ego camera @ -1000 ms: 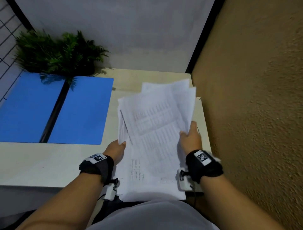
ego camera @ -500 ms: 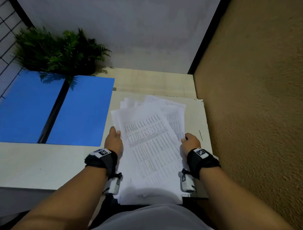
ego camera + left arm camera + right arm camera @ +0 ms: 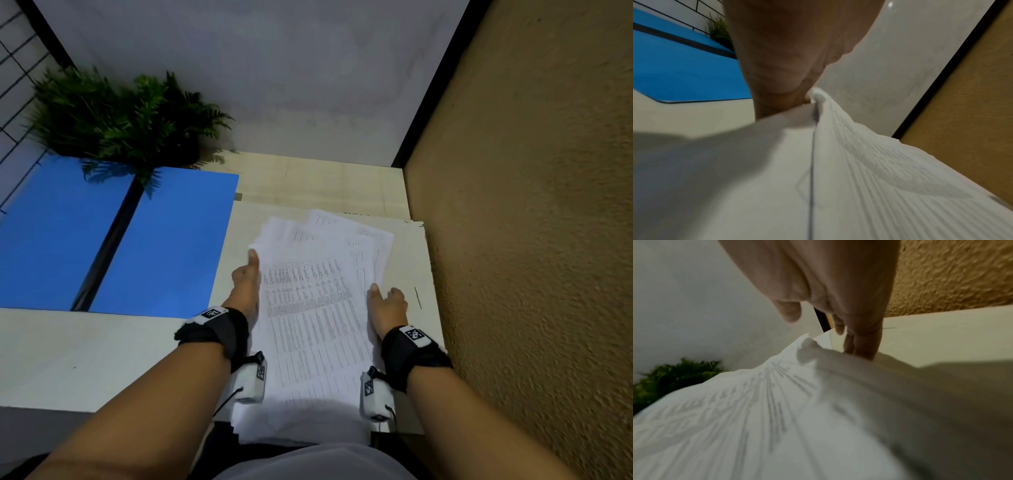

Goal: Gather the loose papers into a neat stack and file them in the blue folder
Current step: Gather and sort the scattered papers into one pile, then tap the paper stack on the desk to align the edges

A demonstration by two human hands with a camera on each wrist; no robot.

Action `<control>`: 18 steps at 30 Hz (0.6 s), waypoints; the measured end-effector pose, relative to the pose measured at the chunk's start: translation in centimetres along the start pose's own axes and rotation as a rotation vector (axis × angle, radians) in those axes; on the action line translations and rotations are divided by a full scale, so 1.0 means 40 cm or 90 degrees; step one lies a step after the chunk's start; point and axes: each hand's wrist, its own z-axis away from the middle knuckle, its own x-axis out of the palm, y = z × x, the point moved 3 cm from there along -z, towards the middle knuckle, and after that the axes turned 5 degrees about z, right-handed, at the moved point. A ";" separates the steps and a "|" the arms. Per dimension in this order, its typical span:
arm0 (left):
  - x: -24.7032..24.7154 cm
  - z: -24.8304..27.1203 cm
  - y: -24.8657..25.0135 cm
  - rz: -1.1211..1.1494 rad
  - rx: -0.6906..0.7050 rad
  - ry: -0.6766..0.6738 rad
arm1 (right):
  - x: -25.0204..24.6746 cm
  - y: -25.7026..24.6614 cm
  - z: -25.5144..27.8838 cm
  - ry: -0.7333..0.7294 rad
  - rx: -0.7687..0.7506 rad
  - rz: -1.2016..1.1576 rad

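On the pale surface (image 3: 102,356), near its right edge, the fanned papers (image 3: 315,308) are flanked by left hand (image 3: 245,284) and right hand (image 3: 385,308), fingers loosely extended against the sheets' sides rather than clenched, presumably to square them for the open blue folder (image 3: 164,240) lying alongside.

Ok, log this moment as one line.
papers fanned, on table | left hand, right hand at stack sides | blue folder open, empty
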 end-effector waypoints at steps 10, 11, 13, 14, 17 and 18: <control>0.032 0.078 -0.062 -0.099 0.107 -0.122 | 0.007 0.036 0.018 -0.141 -0.046 -0.156; 0.038 0.095 -0.039 -0.058 0.125 -0.139 | -0.020 0.009 0.036 -0.125 -0.067 -0.196; 0.052 0.149 0.035 0.046 0.181 -0.173 | -0.075 -0.065 0.077 -0.128 -0.132 -0.307; 0.057 0.184 0.085 0.090 0.213 -0.184 | -0.109 -0.113 0.104 -0.129 -0.175 -0.357; 0.060 0.261 0.225 0.128 0.319 -0.179 | -0.207 -0.246 0.183 -0.093 -0.319 -0.397; 0.056 0.274 0.261 0.120 0.356 -0.168 | -0.230 -0.278 0.206 -0.085 -0.364 -0.387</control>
